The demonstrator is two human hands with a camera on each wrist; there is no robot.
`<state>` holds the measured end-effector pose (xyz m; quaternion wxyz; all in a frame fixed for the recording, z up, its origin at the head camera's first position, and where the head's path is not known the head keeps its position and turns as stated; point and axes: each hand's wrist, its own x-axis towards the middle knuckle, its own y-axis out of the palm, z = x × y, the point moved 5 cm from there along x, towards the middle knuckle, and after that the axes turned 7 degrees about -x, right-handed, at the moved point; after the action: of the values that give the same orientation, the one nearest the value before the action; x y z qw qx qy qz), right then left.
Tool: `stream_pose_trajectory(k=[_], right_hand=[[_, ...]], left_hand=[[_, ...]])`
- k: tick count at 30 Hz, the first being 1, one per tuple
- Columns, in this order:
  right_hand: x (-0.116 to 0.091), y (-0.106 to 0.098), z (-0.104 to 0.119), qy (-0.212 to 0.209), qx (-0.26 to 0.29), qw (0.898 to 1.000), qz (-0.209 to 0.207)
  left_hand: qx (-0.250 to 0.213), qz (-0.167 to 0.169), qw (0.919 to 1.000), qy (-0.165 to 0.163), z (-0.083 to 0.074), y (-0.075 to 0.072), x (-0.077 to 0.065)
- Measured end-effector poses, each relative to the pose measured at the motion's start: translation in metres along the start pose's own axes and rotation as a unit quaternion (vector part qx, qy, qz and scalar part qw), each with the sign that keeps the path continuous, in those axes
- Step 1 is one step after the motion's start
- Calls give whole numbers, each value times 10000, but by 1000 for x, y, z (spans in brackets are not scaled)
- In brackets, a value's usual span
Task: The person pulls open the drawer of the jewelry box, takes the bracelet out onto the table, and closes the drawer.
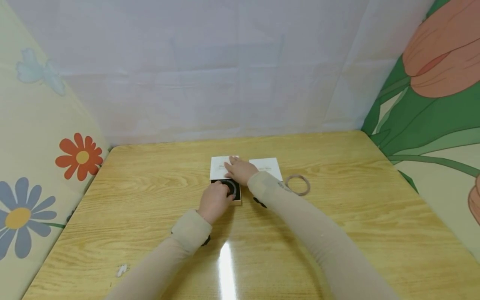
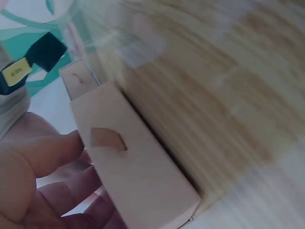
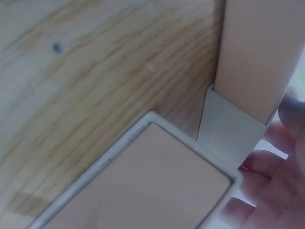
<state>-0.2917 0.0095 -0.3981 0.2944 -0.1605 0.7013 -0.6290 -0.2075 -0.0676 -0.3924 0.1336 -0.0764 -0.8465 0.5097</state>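
Note:
A small box has a white sleeve (image 1: 217,168) and a beige drawer (image 2: 147,186), slid partly out towards me, with a black inside. In the drawer lies a dark round bracelet (image 1: 235,190). My left hand (image 1: 214,201) reaches in from the near left, its thumb and fingers curled at the bracelet; the drawer wall hides the fingertips in the left wrist view. A ribbon tab (image 2: 108,139) sticks out of the drawer's front. My right hand (image 1: 243,171) rests on the sleeve's top with its fingers spread.
A second white box (image 1: 269,166) stands to the right, beyond my right wrist. Beside it, a brownish-pink bracelet (image 1: 309,186) lies on the wooden table (image 1: 150,191). A small white mark (image 1: 122,270) shows near the front left. A white cloth (image 1: 206,83) hangs behind the table.

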Motion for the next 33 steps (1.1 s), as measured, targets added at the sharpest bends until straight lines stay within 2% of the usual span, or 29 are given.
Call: stream_pose_trajectory(k=[8,17,26,33], right_hand=[[0,-1,0,5,-31,10000,-25],[-2,-2,0,21,51,10000,52],[-1,0,-1,-36,57,10000,39],[-1,0,-1,0,72,10000,34]], left_hand=[[694,-105,9975,94,-3,7,4],[709,104,9972,-216,-3,10,7],[553,0,9984,-106,-3,10,7],[695,-78,9974,146,-5,7,5]])
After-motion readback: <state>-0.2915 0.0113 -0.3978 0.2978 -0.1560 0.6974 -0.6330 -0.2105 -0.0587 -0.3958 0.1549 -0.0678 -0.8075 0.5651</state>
